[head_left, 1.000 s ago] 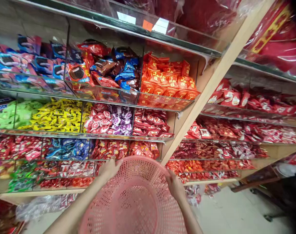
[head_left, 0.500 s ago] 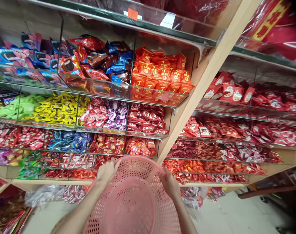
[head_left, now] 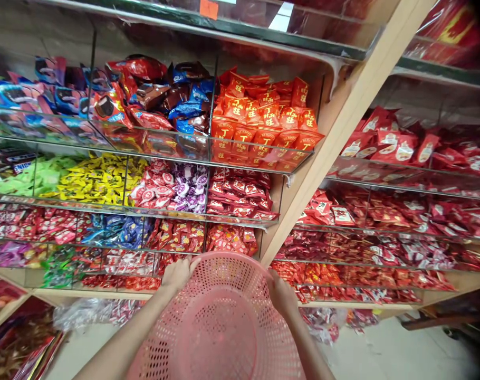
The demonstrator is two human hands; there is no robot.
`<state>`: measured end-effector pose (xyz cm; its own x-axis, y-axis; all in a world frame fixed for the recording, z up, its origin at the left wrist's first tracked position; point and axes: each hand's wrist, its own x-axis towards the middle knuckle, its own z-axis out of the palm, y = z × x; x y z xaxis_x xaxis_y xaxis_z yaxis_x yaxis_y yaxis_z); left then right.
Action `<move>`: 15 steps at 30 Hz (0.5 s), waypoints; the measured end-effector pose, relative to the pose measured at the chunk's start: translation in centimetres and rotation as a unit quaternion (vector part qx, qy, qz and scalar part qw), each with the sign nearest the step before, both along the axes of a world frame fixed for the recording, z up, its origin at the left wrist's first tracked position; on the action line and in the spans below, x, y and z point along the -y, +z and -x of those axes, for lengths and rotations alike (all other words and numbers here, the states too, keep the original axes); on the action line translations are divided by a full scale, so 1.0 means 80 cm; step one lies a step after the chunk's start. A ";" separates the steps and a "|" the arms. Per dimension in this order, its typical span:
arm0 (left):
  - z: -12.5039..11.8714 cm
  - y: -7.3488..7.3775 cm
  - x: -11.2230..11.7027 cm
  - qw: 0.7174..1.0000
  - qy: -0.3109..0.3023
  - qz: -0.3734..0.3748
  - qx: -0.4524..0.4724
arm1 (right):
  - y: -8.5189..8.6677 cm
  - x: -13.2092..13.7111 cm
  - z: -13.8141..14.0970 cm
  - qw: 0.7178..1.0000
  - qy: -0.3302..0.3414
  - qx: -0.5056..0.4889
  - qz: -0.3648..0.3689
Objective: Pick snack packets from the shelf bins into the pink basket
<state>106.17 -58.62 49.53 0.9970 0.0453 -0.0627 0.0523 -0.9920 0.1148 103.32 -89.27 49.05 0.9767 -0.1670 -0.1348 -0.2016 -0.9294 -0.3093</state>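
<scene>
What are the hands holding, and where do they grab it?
A pink plastic basket, held by its rim: left hand on the left side, right hand on the right.

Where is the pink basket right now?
Head view, bottom centre: the pink basket is gripped at its far rim by the left hand and right hand, below the red candy bins.

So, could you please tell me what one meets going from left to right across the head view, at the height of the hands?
First green sweets → red sweets → left hand → basket, gripped at its rim → right hand → red packets.
</scene>
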 end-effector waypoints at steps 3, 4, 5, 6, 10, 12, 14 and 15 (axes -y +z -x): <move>-0.005 0.005 -0.005 1.000 -0.007 0.009 -0.017 | 0.005 0.001 -0.002 1.000 0.014 0.000 0.001; -0.005 0.008 -0.007 1.000 -0.011 0.010 -0.021 | 0.005 0.001 -0.002 1.000 0.017 -0.001 -0.005; -0.006 0.012 -0.008 1.000 -0.013 0.010 -0.023 | 0.004 0.000 -0.001 1.000 0.022 -0.005 -0.013; -0.007 0.016 -0.010 1.000 -0.014 0.009 -0.023 | 0.002 0.000 0.000 0.999 0.028 -0.012 -0.023; -0.006 0.031 -0.016 0.999 -0.008 0.007 -0.031 | -0.013 -0.006 0.008 0.997 0.041 -0.034 -0.059; -0.004 0.034 -0.018 0.999 0.000 0.009 -0.036 | -0.019 -0.010 0.015 0.997 0.035 -0.024 -0.063; -0.002 0.036 -0.017 0.999 0.010 0.011 -0.036 | -0.019 -0.015 0.020 0.998 0.034 -0.011 -0.055; -0.001 0.036 -0.016 0.999 0.014 0.012 -0.034 | -0.015 -0.018 0.021 0.999 0.030 0.000 -0.039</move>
